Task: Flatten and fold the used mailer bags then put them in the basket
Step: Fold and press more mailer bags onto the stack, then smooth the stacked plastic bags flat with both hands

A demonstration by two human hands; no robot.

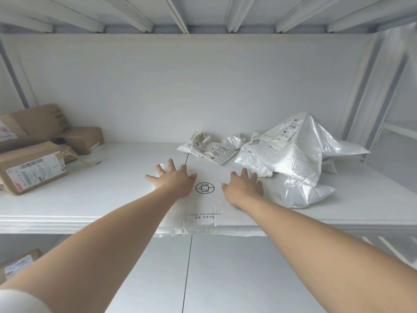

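A white mailer bag with a round black logo and the words "Enjoy the outdoors" lies flat on the white shelf, its near edge hanging over the shelf's front. My left hand presses on its far left part with fingers spread. My right hand presses flat on its right part. Behind and to the right lies a heap of crumpled white and clear mailer bags. Smaller crumpled labelled mailer bags sit at the back centre. No basket is in view.
Several brown cardboard parcels with shipping labels are stacked at the shelf's left end. Another parcel shows on the lower shelf at the left. A slatted shelf hangs overhead, and a white back wall closes the shelf.
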